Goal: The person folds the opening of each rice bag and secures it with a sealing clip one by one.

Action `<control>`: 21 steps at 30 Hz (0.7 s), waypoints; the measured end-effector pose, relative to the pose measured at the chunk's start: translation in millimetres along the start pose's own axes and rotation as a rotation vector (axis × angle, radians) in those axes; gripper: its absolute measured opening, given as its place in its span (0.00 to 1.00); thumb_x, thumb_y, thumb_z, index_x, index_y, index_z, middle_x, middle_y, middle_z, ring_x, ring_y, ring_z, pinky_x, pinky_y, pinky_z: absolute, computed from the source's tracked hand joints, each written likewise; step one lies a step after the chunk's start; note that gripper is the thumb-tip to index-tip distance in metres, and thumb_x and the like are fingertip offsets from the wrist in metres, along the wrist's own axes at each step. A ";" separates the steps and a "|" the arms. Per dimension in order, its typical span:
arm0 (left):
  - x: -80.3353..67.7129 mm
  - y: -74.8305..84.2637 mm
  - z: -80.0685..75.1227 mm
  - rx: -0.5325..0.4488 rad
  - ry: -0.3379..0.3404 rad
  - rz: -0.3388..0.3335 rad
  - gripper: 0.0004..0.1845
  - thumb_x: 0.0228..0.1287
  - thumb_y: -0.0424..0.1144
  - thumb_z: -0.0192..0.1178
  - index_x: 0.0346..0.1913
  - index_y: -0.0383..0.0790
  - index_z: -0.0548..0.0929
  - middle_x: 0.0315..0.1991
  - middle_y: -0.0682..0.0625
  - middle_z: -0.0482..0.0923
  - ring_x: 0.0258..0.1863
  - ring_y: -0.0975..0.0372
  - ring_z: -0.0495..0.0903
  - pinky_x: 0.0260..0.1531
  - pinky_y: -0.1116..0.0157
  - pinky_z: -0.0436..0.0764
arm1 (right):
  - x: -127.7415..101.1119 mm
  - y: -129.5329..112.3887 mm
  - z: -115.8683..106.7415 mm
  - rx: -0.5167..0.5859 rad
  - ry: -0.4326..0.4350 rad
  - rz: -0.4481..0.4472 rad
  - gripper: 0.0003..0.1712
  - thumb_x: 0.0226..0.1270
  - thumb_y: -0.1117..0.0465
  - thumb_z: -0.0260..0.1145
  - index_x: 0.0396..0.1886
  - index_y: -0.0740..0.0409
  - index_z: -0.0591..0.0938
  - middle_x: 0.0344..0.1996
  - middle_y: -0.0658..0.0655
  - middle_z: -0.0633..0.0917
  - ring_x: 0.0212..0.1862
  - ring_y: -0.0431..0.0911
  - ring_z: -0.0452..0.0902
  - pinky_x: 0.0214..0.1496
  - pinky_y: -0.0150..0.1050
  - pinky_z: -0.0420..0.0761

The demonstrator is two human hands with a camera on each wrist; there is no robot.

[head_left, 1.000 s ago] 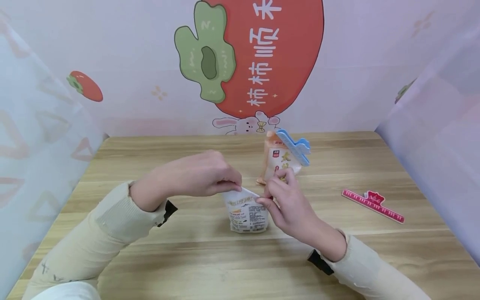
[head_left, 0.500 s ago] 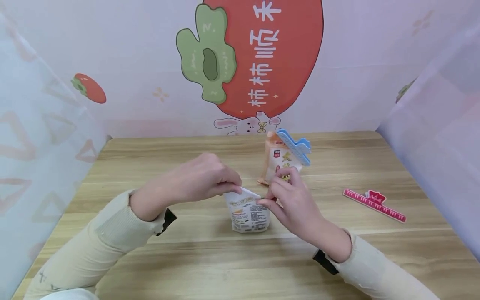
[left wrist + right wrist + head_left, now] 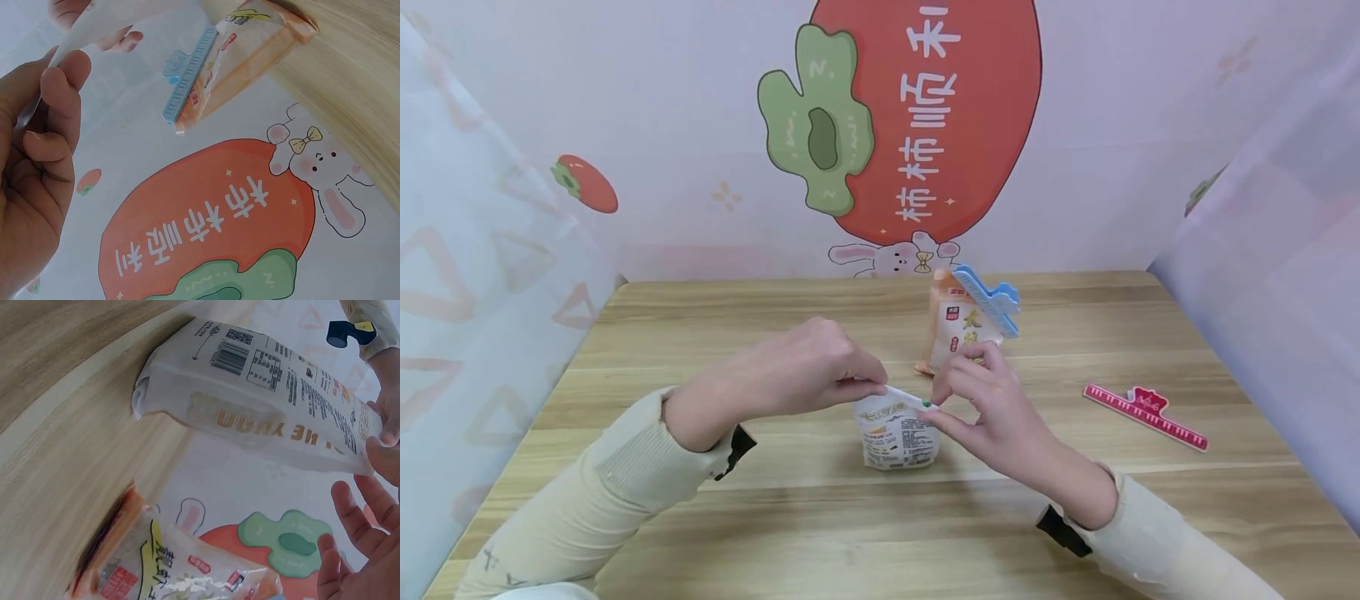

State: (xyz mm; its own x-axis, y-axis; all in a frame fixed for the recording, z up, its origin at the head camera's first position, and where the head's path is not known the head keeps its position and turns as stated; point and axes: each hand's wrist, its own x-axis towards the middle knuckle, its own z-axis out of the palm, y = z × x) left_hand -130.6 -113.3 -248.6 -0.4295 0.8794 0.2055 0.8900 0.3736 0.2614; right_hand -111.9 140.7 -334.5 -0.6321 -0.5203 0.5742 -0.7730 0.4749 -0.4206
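Pinching white bag (image 3: 895, 437) by its top edge: L hand (image 3: 808, 371) & R hand (image 3: 988, 408), thumb vs. fingers each. Bag's upright on table (image 3: 775, 517), no clip yet. Orange bag (image 3: 948, 335) looks done w/ blue clip (image 3: 983, 302); red clip (image 3: 1146, 417) unused, far R.

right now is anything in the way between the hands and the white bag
Nothing visible: the left hand and right hand both pinch its top edge directly. The orange bag with its blue clip stands beyond the white bag, and the pink clip lies off to the right.
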 end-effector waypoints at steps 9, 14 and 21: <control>-1.3 -1.2 1.4 0.000 -0.004 -0.011 0.05 0.63 0.36 0.68 0.29 0.43 0.85 0.19 0.58 0.75 0.18 0.73 0.66 0.23 0.76 0.72 | -14.1 16.3 -19.4 -0.057 -0.073 0.092 0.18 0.47 0.59 0.82 0.38 0.46 0.84 0.42 0.43 0.85 0.54 0.43 0.68 0.52 0.43 0.73; -2.4 -3.6 2.8 0.000 0.005 -0.012 0.04 0.63 0.36 0.69 0.30 0.43 0.86 0.20 0.58 0.78 0.18 0.73 0.68 0.24 0.77 0.73 | -21.7 29.8 -34.5 -0.111 -0.085 0.091 0.21 0.46 0.61 0.82 0.42 0.49 0.84 0.45 0.46 0.86 0.53 0.44 0.71 0.52 0.41 0.72; -2.1 -5.7 3.1 -0.021 -0.010 -0.025 0.03 0.63 0.36 0.68 0.32 0.42 0.87 0.23 0.56 0.82 0.19 0.73 0.72 0.26 0.78 0.76 | -32.0 46.0 -56.0 -0.178 -0.095 0.125 0.24 0.44 0.64 0.82 0.43 0.50 0.83 0.43 0.47 0.85 0.52 0.45 0.70 0.50 0.37 0.71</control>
State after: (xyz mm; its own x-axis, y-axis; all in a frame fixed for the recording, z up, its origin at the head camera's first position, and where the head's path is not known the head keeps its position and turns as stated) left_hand -134.4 -116.4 -253.5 -0.4498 0.8728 0.1896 0.8757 0.3892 0.2857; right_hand -124.2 219.0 -332.9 -0.7309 -0.5103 0.4532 -0.6722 0.6532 -0.3485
